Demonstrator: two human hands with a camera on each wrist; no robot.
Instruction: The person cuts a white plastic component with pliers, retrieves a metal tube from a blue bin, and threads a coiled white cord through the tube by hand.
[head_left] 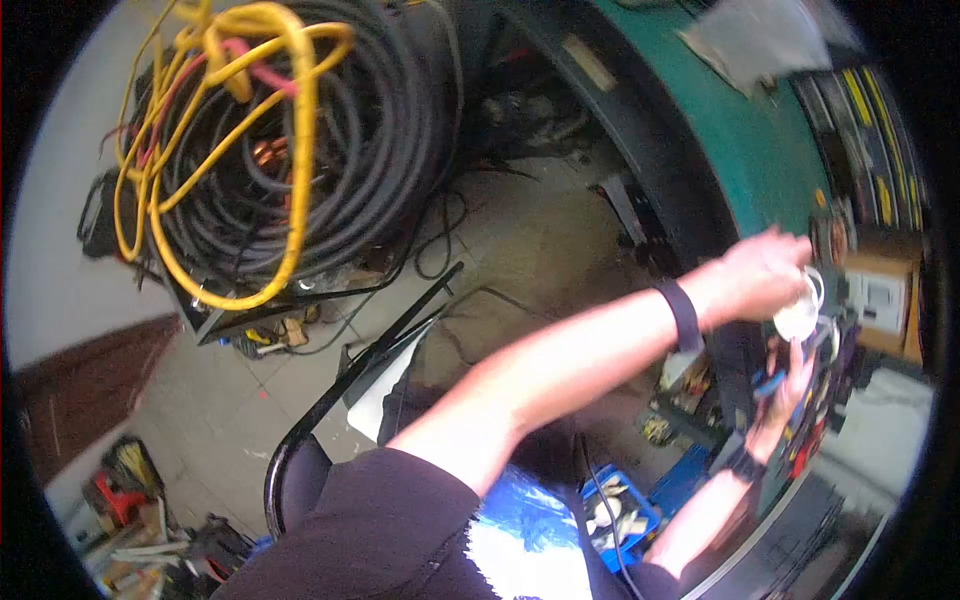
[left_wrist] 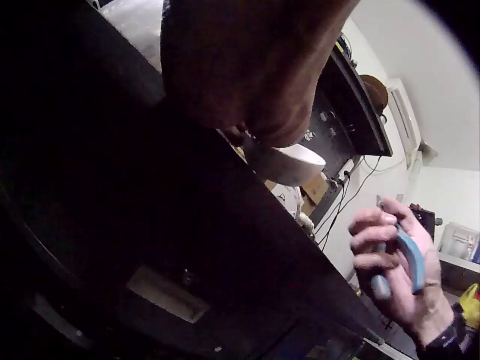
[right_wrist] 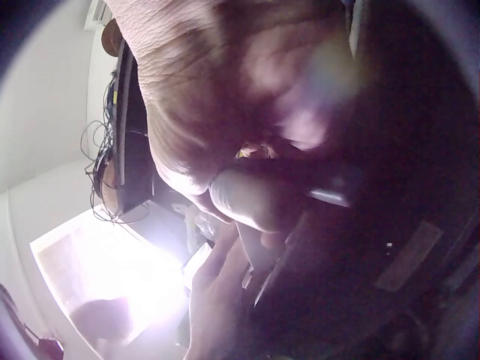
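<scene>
My left hand (head_left: 765, 275) is at the bench edge and grips a white ring-shaped roll, which looks like tape (head_left: 797, 318). In the left wrist view the pale roll (left_wrist: 296, 163) shows just below that hand's fingers. Close beneath it in the head view, my right hand (head_left: 790, 388) holds blue-handled pliers (head_left: 768, 383). Their curved handles (left_wrist: 412, 262) lie across the palm in the left wrist view, with the fingers curled over them. The right wrist view shows my right hand (right_wrist: 217, 97) large and partly in shadow.
A green-topped bench (head_left: 745, 150) with a dark edge runs along the right. Boxes and a cardboard carton (head_left: 912, 300) stand on it. A big coil of black cable (head_left: 400, 200) with yellow cord (head_left: 300, 180) is at upper left. A blue bin (head_left: 645, 520) sits beside my lap.
</scene>
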